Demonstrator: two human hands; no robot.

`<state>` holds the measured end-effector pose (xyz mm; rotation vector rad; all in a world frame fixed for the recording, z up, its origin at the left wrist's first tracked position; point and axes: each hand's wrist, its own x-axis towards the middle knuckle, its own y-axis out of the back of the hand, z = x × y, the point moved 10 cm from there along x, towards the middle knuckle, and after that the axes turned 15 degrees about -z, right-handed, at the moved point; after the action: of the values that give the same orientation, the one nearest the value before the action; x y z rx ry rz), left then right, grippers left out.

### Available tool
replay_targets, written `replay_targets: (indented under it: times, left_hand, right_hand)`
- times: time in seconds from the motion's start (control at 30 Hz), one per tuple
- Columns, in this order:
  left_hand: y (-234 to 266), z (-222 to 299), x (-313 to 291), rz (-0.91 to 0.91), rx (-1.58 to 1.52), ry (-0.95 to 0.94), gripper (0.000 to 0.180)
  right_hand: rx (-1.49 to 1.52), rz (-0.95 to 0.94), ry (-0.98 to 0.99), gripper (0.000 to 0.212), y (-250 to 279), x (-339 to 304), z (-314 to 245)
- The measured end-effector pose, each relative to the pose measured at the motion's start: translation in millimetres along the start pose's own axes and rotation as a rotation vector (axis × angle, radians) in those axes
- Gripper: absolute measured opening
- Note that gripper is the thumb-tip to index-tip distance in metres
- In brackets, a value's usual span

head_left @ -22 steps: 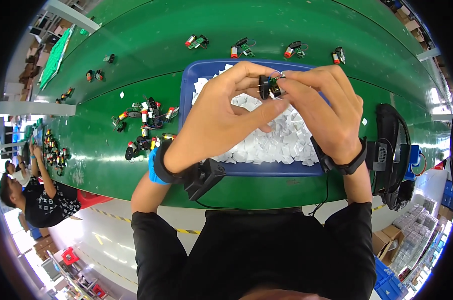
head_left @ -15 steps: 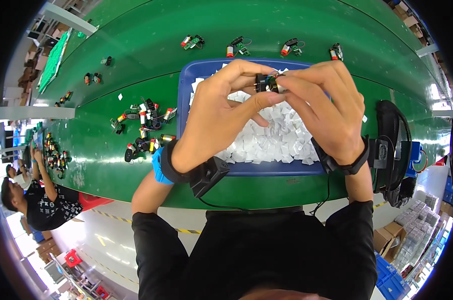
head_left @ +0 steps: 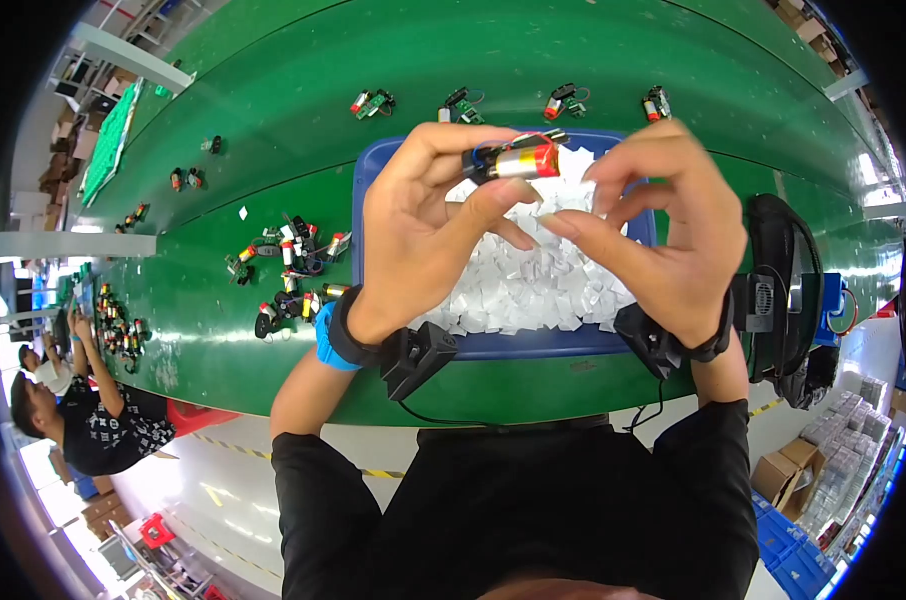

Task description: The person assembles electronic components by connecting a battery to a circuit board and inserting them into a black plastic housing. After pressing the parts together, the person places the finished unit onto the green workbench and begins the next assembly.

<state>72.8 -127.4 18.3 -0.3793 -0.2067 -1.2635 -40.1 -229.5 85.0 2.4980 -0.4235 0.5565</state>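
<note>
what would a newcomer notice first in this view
Likely the big blue tray of white pieces, in the middle of the green table. Next, the left hand holding a red-ended cylinder over the tray, with the right hand apart from it, thumb and fingers parted. Left of the tray, a jumbled cluster of small assemblies also stands out.
</note>
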Motion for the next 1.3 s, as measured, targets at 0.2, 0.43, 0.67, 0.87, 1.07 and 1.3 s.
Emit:
replay_targets:
  times: [0.2,0.43,0.67,0.87,1.07,1.3]
  left_hand:
    - [-5,8,0,-0.022,0.027,-0.129,0.035]
    - [-7,10,-2,-0.034,0.168,-0.119,0.035]
    - [-8,8,-2,0.014,0.059,-0.029,0.037]
    - [-6,9,-4,0.058,0.117,-0.055,0.038]
    - [-6,11,-6,0.07,0.225,-0.052,0.033]
    - [-8,21,-11,0.078,0.409,-0.163,0.031]
  right_hand:
    - [0.058,-0.099,-0.069,0.013,-17,-1,20]
    - [0.167,-0.088,-0.084,0.014,-21,-5,27]
    - [0.268,-0.004,-0.076,0.019,-20,-10,29]
    - [0.291,-0.03,-0.113,0.021,-21,-7,31]
    - [0.288,-0.016,-0.108,0.021,-22,-7,31]
    - [0.446,-0.12,-0.269,0.021,-36,-10,41]
